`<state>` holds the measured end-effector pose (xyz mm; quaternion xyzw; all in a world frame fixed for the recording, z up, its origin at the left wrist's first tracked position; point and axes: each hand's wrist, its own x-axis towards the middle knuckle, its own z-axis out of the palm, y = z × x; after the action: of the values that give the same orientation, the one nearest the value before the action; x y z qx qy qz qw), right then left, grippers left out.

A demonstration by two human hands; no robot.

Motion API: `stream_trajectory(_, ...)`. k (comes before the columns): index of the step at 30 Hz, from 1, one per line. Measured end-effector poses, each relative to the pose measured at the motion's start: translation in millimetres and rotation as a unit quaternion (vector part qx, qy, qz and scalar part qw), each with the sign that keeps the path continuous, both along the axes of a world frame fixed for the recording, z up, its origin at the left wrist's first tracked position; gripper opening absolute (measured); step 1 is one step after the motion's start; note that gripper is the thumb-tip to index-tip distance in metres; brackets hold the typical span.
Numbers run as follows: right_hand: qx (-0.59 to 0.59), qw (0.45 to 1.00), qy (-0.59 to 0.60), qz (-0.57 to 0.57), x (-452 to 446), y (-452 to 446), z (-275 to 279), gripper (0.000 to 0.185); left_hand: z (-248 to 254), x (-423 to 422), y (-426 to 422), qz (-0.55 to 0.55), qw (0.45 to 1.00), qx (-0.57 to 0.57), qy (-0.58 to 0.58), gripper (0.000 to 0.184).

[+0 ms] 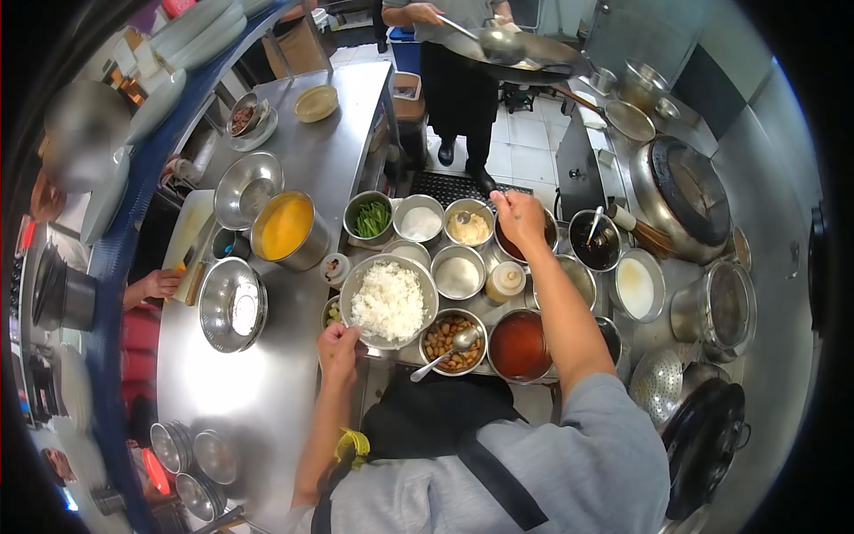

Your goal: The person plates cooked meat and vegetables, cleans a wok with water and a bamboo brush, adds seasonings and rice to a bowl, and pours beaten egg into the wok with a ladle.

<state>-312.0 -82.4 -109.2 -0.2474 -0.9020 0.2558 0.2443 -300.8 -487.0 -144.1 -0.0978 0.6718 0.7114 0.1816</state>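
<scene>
My left hand [337, 351] is closed on the near-left rim of a metal bowl [354, 278] heaped with white rice [389, 303]. My right hand [519, 219] reaches forward over a container of dark sauce [544, 233]; its fingers are closed, and what they hold is hidden. Beside that hand stands a container of pale yellow paste [469, 228] with a spoon in it. Close to the rice bowl are chopped greens [368, 218], containers of white powder [418, 222], a squeeze bottle [505, 281], brown chunks [449, 347] with a spoon, and red sauce [519, 345].
A pot of orange liquid [285, 228] and steel bowls [233, 304] stand on the left counter. Ahead, a co-worker [458, 89] holds a wok [525, 67] and ladle. Another person's hand [161, 284] shows at left. Pots and a black lid [704, 445] line the right.
</scene>
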Motion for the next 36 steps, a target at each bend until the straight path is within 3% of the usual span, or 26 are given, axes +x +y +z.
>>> stream_trajectory(9,0.017,0.996,-0.060,0.057,-28,10,-36,0.040,2,21,-14,0.016,1.000,-0.018,-0.018,0.019)
stream_trajectory(15,0.015,0.997,-0.038,0.064,-35,12,-51,0.039,2,29,-17,0.039,0.999,-0.031,-0.014,0.018)
stream_trajectory(18,-0.023,0.998,0.004,0.064,-33,11,-54,0.043,0,30,-18,0.047,0.998,-0.033,-0.008,0.015)
stream_trajectory(21,-0.082,0.995,-0.042,0.031,-28,11,-48,0.042,-4,30,-19,0.043,0.999,-0.028,-0.004,0.014)
stream_trajectory(24,-0.100,0.995,0.013,0.013,-19,19,-49,0.043,-1,29,-16,0.039,0.999,-0.028,-0.007,0.014)
stream_trajectory(27,-0.200,0.976,0.087,0.002,6,24,-35,0.043,-2,22,-10,0.027,0.999,-0.041,-0.005,0.014)
stream_trajectory(30,-0.231,0.966,0.113,0.011,35,-3,29,0.042,1,18,1,0.024,0.999,-0.047,-0.012,0.015)
stream_trajectory(33,-0.223,0.969,0.072,0.082,47,-18,47,0.040,3,6,15,0.005,0.999,-0.041,0.000,0.016)
stream_trajectory(35,-0.059,0.991,0.091,0.074,40,-24,49,0.041,4,4,18,-0.001,1.000,-0.024,0.009,0.016)
stream_trajectory(36,-0.054,0.994,0.082,0.055,32,-24,47,0.043,6,5,18,-0.001,1.000,-0.012,0.013,0.016)
